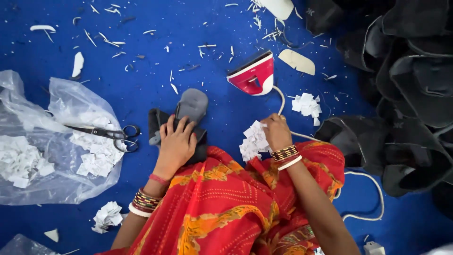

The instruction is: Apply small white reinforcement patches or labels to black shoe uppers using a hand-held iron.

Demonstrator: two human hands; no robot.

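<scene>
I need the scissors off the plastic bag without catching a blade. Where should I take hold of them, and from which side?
Probably by the two loop handles of the scissors, coming from the side nearest the left hand. They lie flat on the clear plastic bag, with the handles toward that hand and the closed blades pointing away.

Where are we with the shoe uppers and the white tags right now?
Done, apparently: black uppers are piled at right. In hand: the left hand presses a dark upper with a grey insole on the floor; the right hand holds white tags. Left: loose tags on the plastic bag; the iron stands idle.
</scene>
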